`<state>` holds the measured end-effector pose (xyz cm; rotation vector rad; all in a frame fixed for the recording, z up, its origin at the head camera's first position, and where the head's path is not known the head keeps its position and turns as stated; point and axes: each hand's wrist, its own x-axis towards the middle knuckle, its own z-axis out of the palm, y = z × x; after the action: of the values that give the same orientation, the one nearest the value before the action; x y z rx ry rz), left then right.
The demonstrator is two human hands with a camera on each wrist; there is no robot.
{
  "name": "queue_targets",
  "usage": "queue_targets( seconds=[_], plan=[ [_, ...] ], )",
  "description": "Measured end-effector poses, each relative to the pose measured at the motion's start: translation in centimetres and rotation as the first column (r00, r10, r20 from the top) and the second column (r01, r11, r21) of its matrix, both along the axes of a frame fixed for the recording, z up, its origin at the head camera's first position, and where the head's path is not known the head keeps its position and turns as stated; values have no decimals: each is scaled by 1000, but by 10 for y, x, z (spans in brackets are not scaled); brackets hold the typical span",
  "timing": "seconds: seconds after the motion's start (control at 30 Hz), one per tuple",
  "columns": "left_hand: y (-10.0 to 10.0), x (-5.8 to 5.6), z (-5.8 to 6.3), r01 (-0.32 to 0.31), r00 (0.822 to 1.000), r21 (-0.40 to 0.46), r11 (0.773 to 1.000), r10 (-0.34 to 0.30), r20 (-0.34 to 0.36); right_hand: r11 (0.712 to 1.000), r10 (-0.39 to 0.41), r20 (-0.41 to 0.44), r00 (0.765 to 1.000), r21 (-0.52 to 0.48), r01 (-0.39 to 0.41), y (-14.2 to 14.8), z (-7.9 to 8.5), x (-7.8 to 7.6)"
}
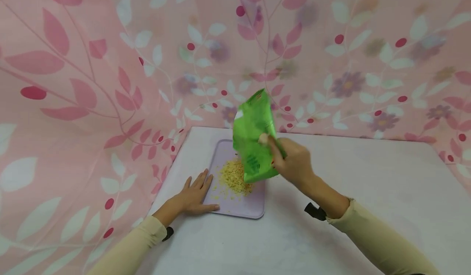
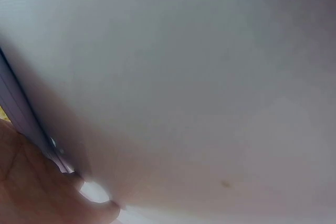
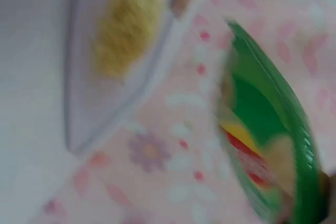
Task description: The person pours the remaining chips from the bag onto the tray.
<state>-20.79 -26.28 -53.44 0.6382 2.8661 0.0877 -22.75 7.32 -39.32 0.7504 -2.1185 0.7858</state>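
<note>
My right hand (image 1: 294, 162) grips a green plastic packet (image 1: 254, 132) by its side, thumb pressed on its face, and holds it tilted above the tray. In the right wrist view the packet (image 3: 268, 145) shows a yellow and red print. Beneath it, a heap of yellow crumbled bits (image 1: 235, 177) lies on a lilac tray (image 1: 254, 209), with loose crumbs scattered around. My left hand (image 1: 195, 195) rests with spread fingers at the tray's left edge, thumb over the near rim. In the left wrist view, part of the left hand (image 2: 37, 187) touches the tray's side (image 2: 23, 108).
A white-covered table (image 1: 349, 177) carries the tray. Pink floral cloth (image 1: 324, 62) hangs behind the table and along its left side. Dark wrist straps (image 1: 315, 211) sit at the sleeve ends.
</note>
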Motion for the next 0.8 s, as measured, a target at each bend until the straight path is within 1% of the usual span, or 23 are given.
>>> queue_targets(
  seconds=[0.07,0.13,0.23,0.3,0.33,0.37,0.4,0.43,0.47,0.5,0.57,0.63,0.7,0.77,0.8],
  plan=[
    [2,1,-1,5,1000,5,1000,-5,-5,998,13,66,998,55,-16,-2,-15,5],
    [5,1,-3,12,1000,-2,1000,-12,-7,994,17,154,988,102,-33,-2,-27,9],
    [9,0,-4,19,1000,-5,1000,-19,-16,997,6,181,983,73,-20,3,-34,13],
    [9,0,-4,18,1000,-12,1000,-18,-19,998,-11,230,973,56,-2,5,-36,15],
    [9,0,-4,17,1000,-8,1000,-17,-25,999,-19,266,964,51,6,6,-37,16],
    [8,1,-4,15,1000,-1,1000,-15,-26,999,-22,317,948,40,10,6,-38,18],
    [8,3,-4,14,1000,2,1000,-14,-28,1000,-23,376,926,28,13,7,-40,20],
    [7,4,-4,13,1000,7,1000,-13,-27,1000,-15,441,897,7,14,8,-42,22],
    [6,5,-4,13,1000,8,1000,-12,-25,1000,-2,500,866,-17,12,9,-44,24],
    [5,7,-4,11,1000,11,1000,-11,-24,999,25,561,827,-53,6,11,-46,26],
    [3,9,-4,8,1000,9,1000,-8,-27,990,90,646,758,-138,0,14,-50,30],
    [2,9,-4,4,999,6,1000,-4,-32,979,135,680,721,-202,8,19,-54,32],
    [2,9,-4,2,999,11,1000,-2,-48,969,158,691,706,-245,23,24,-56,33],
    [2,8,-3,2,999,24,1000,-1,-52,962,171,695,698,-270,33,30,-60,33],
    [3,7,-2,4,998,29,1000,-2,-55,959,180,701,690,-281,35,32,-61,33]
  ],
)
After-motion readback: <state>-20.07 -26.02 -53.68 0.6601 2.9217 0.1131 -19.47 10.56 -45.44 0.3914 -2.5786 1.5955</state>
